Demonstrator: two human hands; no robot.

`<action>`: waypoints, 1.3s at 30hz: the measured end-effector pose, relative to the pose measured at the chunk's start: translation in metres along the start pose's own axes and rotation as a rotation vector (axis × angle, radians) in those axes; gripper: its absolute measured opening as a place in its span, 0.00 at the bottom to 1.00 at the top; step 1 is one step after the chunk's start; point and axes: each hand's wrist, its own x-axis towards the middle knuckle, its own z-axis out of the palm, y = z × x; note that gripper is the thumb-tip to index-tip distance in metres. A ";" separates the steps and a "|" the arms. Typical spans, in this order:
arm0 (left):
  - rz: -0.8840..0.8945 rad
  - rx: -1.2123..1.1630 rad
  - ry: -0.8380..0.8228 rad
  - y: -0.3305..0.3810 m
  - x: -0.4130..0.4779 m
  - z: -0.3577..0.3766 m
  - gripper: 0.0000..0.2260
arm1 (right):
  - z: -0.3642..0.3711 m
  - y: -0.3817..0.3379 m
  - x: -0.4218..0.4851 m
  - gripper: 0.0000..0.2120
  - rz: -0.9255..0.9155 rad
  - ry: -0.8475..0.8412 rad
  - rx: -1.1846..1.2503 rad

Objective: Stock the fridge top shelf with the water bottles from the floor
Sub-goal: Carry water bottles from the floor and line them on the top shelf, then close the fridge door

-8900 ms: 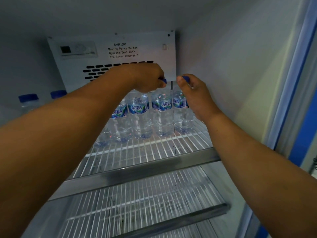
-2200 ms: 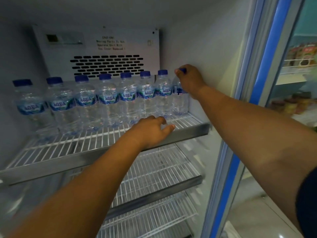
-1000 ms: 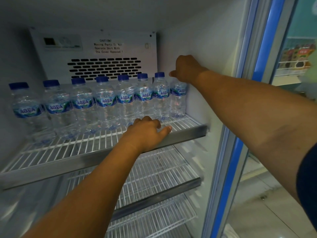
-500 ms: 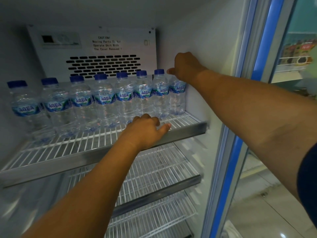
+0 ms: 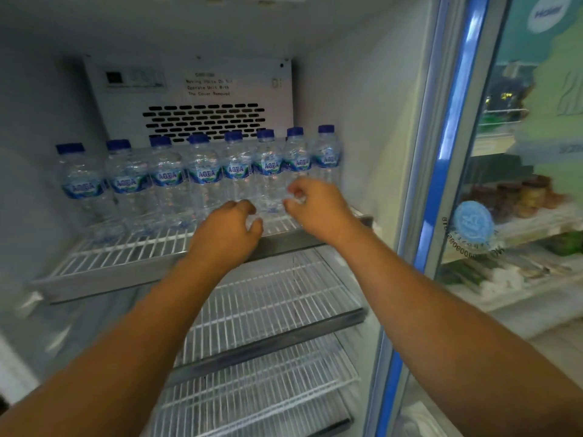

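Observation:
Several clear water bottles (image 5: 202, 175) with blue caps and blue labels stand in one row along the back of the fridge's top wire shelf (image 5: 126, 247). The rightmost bottle (image 5: 326, 152) stands against the right wall. My left hand (image 5: 227, 234) rests at the shelf's front edge with its fingers loosely curled and nothing in it. My right hand (image 5: 318, 209) hovers just in front of the right-hand bottles, fingers loosely curled and apart, touching none of them. The front half of the shelf is bare wire. No floor bottles are in view.
A vented white panel (image 5: 202, 121) covers the back wall above the bottles. Two bare wire shelves (image 5: 268, 304) lie below. The blue-edged frame (image 5: 448, 184) stands at the right. Behind glass, a neighbouring unit holds jars (image 5: 520, 197).
My right hand has let go of the rightmost bottle's cap and dropped back toward the shelf front. My left hand has stayed on the shelf edge and curled its fingers.

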 end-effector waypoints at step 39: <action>0.351 -0.771 -0.331 0.321 -0.428 -0.162 0.21 | -0.311 -0.130 -0.540 0.13 -0.327 0.862 0.019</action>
